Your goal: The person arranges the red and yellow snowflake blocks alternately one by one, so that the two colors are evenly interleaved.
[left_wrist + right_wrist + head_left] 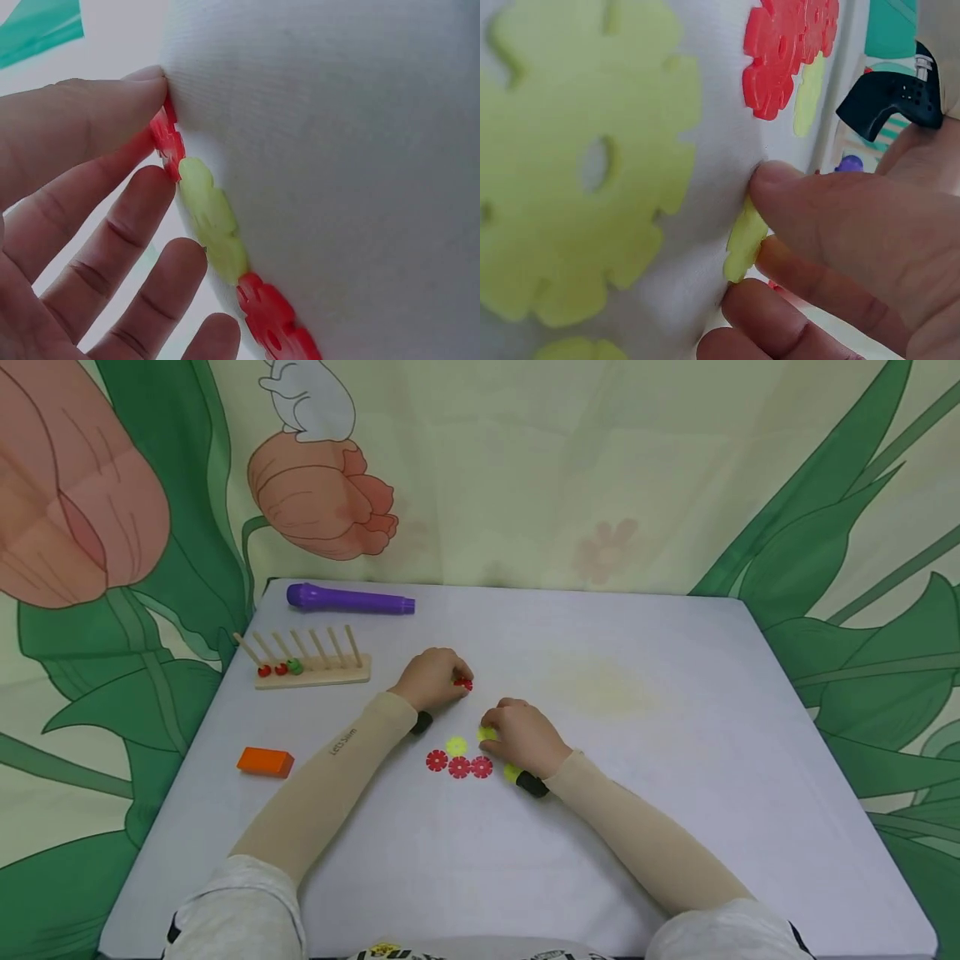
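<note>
My left hand (433,679) pinches a red flower-shaped disc (170,135) between thumb and forefinger near the middle of the table (720,760). The other left fingers are spread beside a yellow-green disc. Closer to the front, my right hand (525,735) holds a yellow-green notched disc (745,244) between thumb and fingers. Between and in front of the hands lie another yellow-green disc (457,746) and a row of three red discs (459,767). Under the right wrist, a further yellow-green disc (512,772) is partly hidden by the black wrist camera.
At the left stands a wooden peg rack (330,676) with red and green beads on some pegs. Behind it lies a purple microphone-shaped thing (352,601). An orange block (265,762) sits left of the left forearm. A printed curtain (495,485) hangs behind the table.
</note>
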Demonstrator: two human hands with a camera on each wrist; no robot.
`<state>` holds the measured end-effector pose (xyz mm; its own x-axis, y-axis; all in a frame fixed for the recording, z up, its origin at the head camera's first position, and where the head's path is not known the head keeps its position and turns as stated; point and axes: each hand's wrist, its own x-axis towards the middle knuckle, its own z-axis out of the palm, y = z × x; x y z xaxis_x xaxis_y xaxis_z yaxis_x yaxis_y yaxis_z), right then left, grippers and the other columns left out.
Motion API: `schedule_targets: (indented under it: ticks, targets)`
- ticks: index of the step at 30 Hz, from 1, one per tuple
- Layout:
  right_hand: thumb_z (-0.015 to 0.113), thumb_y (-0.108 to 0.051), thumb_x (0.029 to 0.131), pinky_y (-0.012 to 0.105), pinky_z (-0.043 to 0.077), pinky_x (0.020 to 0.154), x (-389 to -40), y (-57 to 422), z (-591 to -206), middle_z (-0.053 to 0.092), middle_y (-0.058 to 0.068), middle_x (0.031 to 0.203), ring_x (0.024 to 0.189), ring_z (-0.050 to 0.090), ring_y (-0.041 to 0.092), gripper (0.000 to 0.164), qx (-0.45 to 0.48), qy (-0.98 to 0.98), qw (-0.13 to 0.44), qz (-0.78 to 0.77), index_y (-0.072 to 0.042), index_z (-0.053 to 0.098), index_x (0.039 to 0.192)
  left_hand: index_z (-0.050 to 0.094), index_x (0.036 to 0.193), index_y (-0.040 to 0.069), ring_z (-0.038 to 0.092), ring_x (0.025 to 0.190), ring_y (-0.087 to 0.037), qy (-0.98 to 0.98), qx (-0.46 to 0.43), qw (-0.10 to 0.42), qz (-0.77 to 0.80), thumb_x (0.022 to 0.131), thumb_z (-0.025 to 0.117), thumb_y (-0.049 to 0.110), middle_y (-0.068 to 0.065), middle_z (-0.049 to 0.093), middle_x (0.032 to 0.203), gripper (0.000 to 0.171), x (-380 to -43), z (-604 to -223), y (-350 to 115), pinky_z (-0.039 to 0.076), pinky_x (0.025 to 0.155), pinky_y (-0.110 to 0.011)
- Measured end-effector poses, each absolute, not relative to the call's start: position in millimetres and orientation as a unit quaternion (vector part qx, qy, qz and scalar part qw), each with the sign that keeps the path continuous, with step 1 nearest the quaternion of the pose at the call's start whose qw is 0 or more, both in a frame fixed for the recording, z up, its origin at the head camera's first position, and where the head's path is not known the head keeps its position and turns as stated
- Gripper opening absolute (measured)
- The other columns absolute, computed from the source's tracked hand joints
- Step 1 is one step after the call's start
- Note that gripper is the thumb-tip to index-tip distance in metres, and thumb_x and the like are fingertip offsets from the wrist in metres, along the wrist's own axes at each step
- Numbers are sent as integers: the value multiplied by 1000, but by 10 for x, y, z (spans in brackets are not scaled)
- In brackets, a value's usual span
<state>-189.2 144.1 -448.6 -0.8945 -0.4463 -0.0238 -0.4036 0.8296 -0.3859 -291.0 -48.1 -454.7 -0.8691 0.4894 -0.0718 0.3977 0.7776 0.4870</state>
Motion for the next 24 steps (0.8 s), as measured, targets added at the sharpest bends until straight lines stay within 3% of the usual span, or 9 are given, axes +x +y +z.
schedule_targets:
  ticks: [12, 17, 24]
  targets:
    - [85, -15, 86, 43, 56, 95, -1856, 1613, -4467, 76, 9, 101, 98, 69, 27, 23, -173, 960, 48, -216, -4, 81, 105, 83, 110, 16, 68, 114, -24, 936, 214, 101, 261, 89, 83, 21, -2, 79, 115, 21, -2886, -4516, -478, 55, 100, -42]
    - [84, -14, 86, 42, 56, 91, -2036, 1658, -4508, 77, 11, 99, 93, 68, 26, 20, -168, 957, 32, -234, -3, 82, 101, 83, 110, 15, 69, 114, -24, 937, 207, 106, 260, 89, 83, 20, -2, 79, 115, 21, -2874, -4498, -468, 55, 99, -42]
    - [80, -13, 89, 44, 56, 99, -2338, 1562, -4491, 79, 11, 106, 107, 70, 30, 19, -136, 958, 55, -248, -3, 81, 105, 83, 110, 15, 69, 116, -24, 939, 202, 115, 255, 90, 83, 21, -1, 79, 116, 22, -2860, -4490, -445, 54, 102, -42]
